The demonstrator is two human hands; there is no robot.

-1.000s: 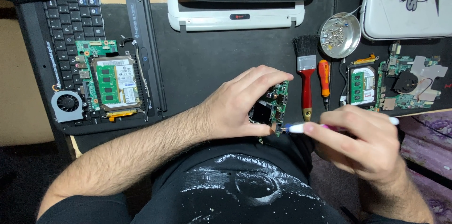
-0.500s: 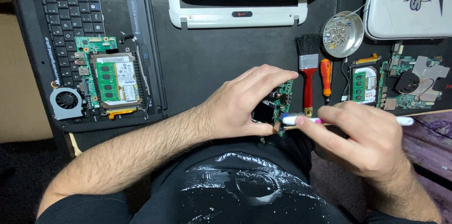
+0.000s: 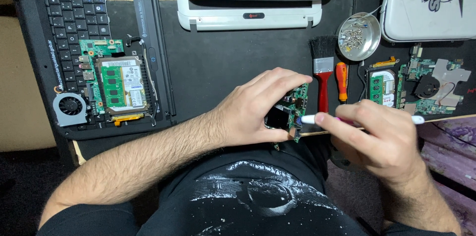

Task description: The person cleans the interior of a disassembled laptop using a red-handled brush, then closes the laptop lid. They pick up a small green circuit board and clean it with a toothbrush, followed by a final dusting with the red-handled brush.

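The left hand pinches a small green circuit board upright by its edges above the black surface. The right hand, fingers closed around a white toothbrush-like tool, presses its tip against the board's edge. A red-handled paintbrush lies just behind.

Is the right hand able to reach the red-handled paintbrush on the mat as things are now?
Probably yes, but not freely. The paintbrush lies in the open just above the right hand, with nothing between. That hand already holds a white toothbrush, so it has first to put that down.
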